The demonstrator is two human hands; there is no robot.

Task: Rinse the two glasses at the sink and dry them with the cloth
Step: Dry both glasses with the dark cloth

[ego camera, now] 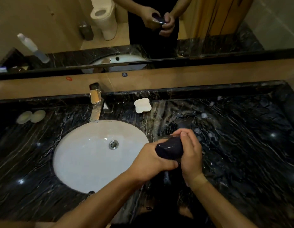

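Observation:
Just right of the white sink basin (87, 155), both my hands hold a glass (169, 148) tipped on its side above the black marble counter (241, 145). It looks dark, with a dark cloth (166, 176) around it and hanging down between my wrists. My left hand (151, 162) grips the glass from the left. My right hand (191, 153) closes over its right end with the cloth. Behind my hands a faint clear shape, which looks like the second glass (185, 125), stands on the counter.
The chrome tap (95, 104) stands behind the basin and no water shows. A white soap dish (142, 105) sits right of it, and two round pale pads (31, 116) lie at far left. The mirror (143, 30) above reflects my hands and a toilet.

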